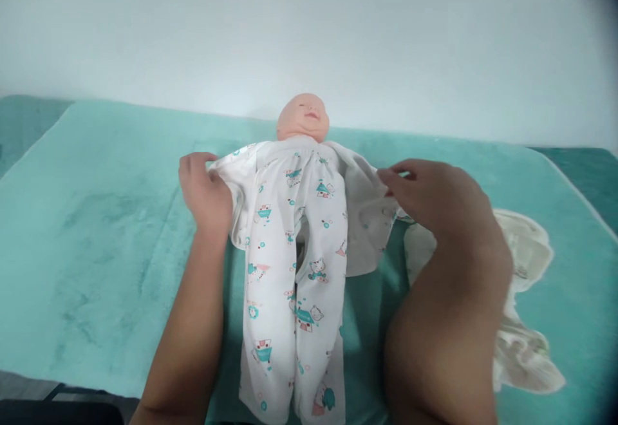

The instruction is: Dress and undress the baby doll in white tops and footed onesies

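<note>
A baby doll point(303, 118) lies on its back in the middle of the head view, with its head away from me. White printed baby pants point(270, 270) stretch from just under its chin down to the near edge of the view. Spread out on both sides beneath them is a white baby shirt point(369, 232). My left hand point(205, 190) is closed on the shirt's left sleeve area, fingers curled around the cloth. On the other side my right hand point(429, 193) pinches the shirt's right part between thumb and fingers. The doll's body and limbs are hidden by the clothes.
A cream-coloured baby garment point(524, 254) lies to the right, partly behind my right forearm. Everything rests on a turquoise plush mat point(111, 238). A pale wall point(309, 32) rises behind it. A dark object point(58, 412) shows at the lower left, beyond the mat's edge.
</note>
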`<state>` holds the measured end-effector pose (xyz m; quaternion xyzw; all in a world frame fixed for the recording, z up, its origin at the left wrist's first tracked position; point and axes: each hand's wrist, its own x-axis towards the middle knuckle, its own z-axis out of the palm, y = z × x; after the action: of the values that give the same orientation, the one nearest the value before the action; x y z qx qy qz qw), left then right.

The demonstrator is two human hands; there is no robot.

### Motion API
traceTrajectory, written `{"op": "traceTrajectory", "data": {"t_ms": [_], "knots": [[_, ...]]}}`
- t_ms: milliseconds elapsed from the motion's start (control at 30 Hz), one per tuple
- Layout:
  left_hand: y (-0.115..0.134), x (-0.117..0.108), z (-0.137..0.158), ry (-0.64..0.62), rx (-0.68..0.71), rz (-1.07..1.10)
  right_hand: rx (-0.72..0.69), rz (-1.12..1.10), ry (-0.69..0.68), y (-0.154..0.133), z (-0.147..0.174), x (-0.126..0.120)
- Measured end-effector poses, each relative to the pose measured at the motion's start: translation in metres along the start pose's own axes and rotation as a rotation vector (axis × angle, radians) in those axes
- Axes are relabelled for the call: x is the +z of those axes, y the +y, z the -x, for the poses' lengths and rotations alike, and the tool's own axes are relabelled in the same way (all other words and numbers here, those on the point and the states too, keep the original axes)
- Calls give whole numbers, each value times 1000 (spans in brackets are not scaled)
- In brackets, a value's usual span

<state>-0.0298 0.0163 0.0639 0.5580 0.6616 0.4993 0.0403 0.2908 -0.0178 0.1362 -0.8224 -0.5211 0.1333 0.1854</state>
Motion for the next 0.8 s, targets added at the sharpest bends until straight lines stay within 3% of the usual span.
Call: {"op": "traceTrajectory", "data": {"t_ms": [67,167,233,333,467,667,800], "knots": [[8,2,5,-88,187,-15,-12,108,-67,-3,4,-1],[15,7,9,-354,371,-2,-251,-104,114,-22,14,15],[16,10,10,-473,388,-50,-505,-309,165,-38,18,34],[14,13,10,-471,317,-174,-731,-507,52,-51,16,61],[8,11,8,-394,192,-285,-598,-534,0,-39,-2,77],[2,9,4,-344,78,-251,-310,-199,55,-7,-36,84],[1,14,7,-316,85,-247,-333,-304,185,-9,-33,85]]}}
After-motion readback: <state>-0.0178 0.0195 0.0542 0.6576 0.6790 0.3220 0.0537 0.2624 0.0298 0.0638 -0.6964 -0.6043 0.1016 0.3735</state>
